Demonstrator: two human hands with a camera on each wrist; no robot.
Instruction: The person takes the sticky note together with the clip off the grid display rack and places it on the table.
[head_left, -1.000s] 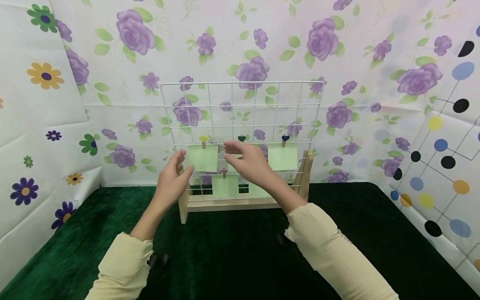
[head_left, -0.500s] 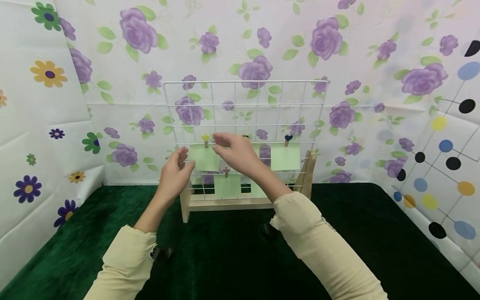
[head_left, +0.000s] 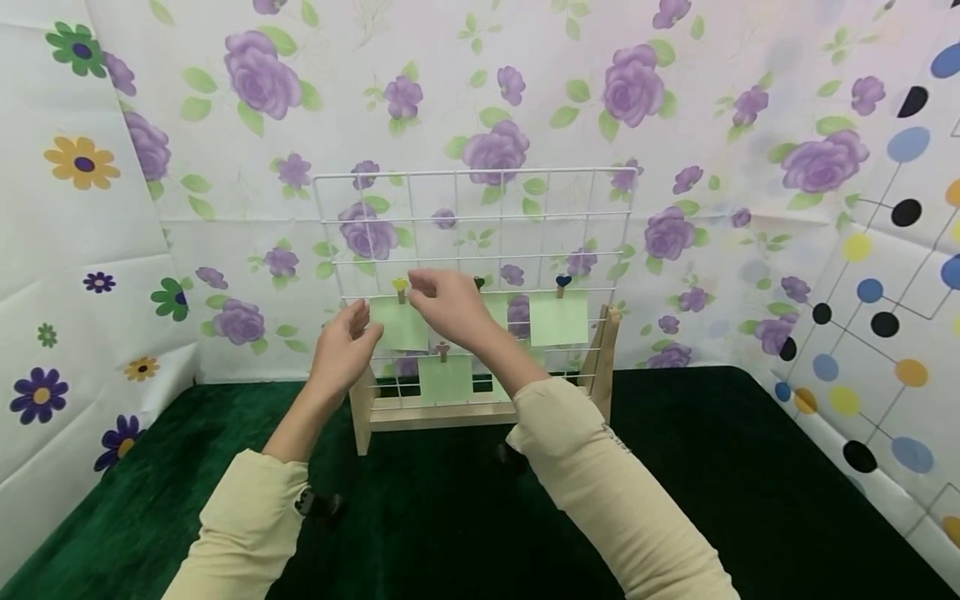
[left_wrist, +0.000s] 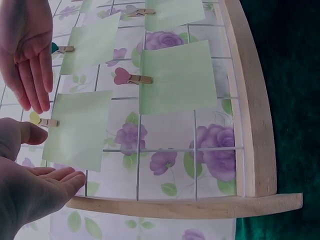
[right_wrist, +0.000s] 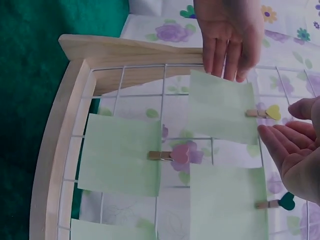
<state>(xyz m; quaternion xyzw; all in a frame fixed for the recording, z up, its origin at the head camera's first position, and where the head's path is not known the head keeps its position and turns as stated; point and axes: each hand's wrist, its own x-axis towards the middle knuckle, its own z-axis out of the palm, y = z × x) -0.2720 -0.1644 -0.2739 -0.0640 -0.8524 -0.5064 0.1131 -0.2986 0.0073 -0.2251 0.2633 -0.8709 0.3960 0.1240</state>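
Note:
My left hand point(head_left: 341, 346) is beside the left edge of the upper-left pale green note point(left_wrist: 80, 132), fingers relaxed and holding nothing. My right hand point(head_left: 452, 310) hovers near that note's other side, close to the yellow heart clothespin point(right_wrist: 265, 112), thumb apart from the fingers, also holding nothing. The note hangs from that clothespin on a white wire grid point(head_left: 480, 219). Below it hangs another note point(head_left: 446, 379) under a pink heart clothespin point(left_wrist: 131, 77). A dark green heart clothespin point(right_wrist: 279, 202) holds a middle note point(right_wrist: 227, 200), which my right arm partly covers in the head view.
A note point(head_left: 559, 321) under a dark blue heart clothespin point(head_left: 564, 284) hangs at the right. The grid stands in a wooden base point(head_left: 442, 417) on a dark green cloth point(head_left: 420, 517). A flowered sheet point(head_left: 697, 100) hangs behind it.
My right hand has moved left, from in front of the middle note toward the yellow heart clothespin. The left hand stays nearly in place beside the upper-left note.

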